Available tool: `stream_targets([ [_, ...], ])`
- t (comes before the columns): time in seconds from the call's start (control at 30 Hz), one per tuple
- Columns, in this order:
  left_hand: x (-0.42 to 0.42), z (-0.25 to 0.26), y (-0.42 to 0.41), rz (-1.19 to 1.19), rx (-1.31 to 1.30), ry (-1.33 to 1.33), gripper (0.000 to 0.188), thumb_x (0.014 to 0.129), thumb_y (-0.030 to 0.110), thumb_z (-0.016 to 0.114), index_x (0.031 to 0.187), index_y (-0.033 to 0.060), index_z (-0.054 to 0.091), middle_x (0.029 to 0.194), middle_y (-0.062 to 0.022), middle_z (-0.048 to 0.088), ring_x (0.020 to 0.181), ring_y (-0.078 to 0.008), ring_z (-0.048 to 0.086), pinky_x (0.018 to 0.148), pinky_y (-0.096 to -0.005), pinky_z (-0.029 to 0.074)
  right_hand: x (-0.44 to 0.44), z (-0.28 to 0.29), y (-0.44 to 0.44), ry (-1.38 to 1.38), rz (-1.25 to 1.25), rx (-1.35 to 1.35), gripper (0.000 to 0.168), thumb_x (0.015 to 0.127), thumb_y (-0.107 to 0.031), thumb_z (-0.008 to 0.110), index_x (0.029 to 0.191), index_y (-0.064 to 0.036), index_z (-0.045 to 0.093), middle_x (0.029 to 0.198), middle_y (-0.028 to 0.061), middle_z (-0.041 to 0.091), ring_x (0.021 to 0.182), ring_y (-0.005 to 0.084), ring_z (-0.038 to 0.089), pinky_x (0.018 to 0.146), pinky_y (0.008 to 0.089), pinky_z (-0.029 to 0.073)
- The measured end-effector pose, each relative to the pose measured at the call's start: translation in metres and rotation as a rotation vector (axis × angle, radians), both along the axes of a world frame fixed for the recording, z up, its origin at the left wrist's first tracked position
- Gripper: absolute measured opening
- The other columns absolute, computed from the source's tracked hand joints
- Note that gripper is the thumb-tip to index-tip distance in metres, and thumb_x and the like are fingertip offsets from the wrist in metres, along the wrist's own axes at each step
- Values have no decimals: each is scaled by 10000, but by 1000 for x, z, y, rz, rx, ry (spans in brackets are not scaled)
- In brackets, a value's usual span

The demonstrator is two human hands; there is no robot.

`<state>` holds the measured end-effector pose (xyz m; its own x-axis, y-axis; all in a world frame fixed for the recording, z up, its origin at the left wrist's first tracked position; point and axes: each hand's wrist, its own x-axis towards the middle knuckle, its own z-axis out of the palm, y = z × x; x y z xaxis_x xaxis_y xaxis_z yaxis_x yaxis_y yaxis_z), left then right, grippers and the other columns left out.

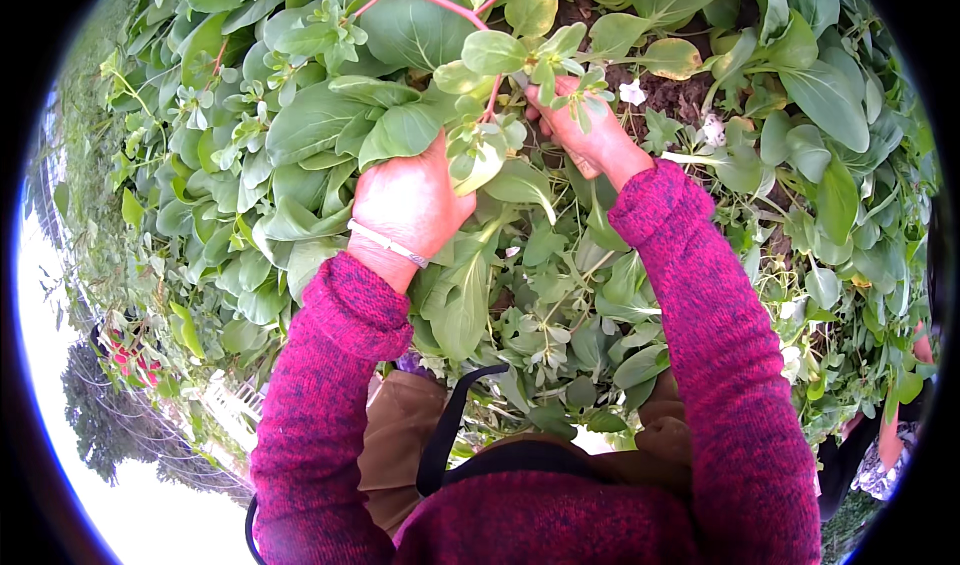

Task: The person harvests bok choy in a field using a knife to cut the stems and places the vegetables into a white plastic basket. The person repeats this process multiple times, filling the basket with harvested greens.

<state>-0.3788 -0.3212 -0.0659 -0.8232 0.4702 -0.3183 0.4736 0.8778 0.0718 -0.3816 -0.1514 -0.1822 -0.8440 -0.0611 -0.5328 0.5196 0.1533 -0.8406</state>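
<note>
My left hand (409, 197), with a white band at the wrist, reaches into a broad-leaved green like bok choy (401, 129). Leaves cover its fingers, so its grip is hidden. My right hand (574, 126) is among the stems to the right, its fingers curled low near the soil. A small greyish bit shows at its fingertips, too little to name. Partly over this hand hangs a purslane-like weed (499, 53) with fleshy leaves and a reddish stem (439, 0). A pale yellowish leaf (480, 166) lies against my left thumb.
Dense leafy greens (217, 212) spread to the left, with more greens (825, 107) at right. Bare soil (667, 92) shows beyond my right hand, near a white flower (632, 93). A black strap (450, 430) hangs before my body. Another person's arm (890, 441) appears at far right.
</note>
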Motion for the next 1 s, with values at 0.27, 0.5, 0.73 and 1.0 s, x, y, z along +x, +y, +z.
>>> stream_targets([
  [0.27,6,-2,-3,40,11,55,671,578,338,685,1112,11,441,770,-157,582,692,-312,591,629,-368,488,9,-26,-13,268,87,206,205,747,-200,528,798,-12,590,775,217,567,766,383,538,703,407,437],
  [0.5,36,58,5,402,617,-310,755,547,156,747,1173,7,351,874,-155,603,792,-222,618,717,-305,488,57,33,24,-74,-332,-515,210,805,-194,575,924,-26,538,692,-14,545,577,28,491,450,190,381],
  [0.73,69,114,24,621,1196,-1034,868,493,62,766,1208,-49,286,1069,-121,510,973,-150,512,851,-288,406,84,124,103,190,-246,-912,731,583,-259,745,1181,-13,402,968,50,547,758,81,533,591,196,429],
  [1.0,113,114,64,674,1285,-1249,1088,489,265,780,1285,-57,112,1094,-186,494,1033,-321,494,911,-372,368,130,192,148,332,-123,-501,694,489,-89,784,1108,-14,478,1158,61,480,1008,128,483,898,283,376],
])
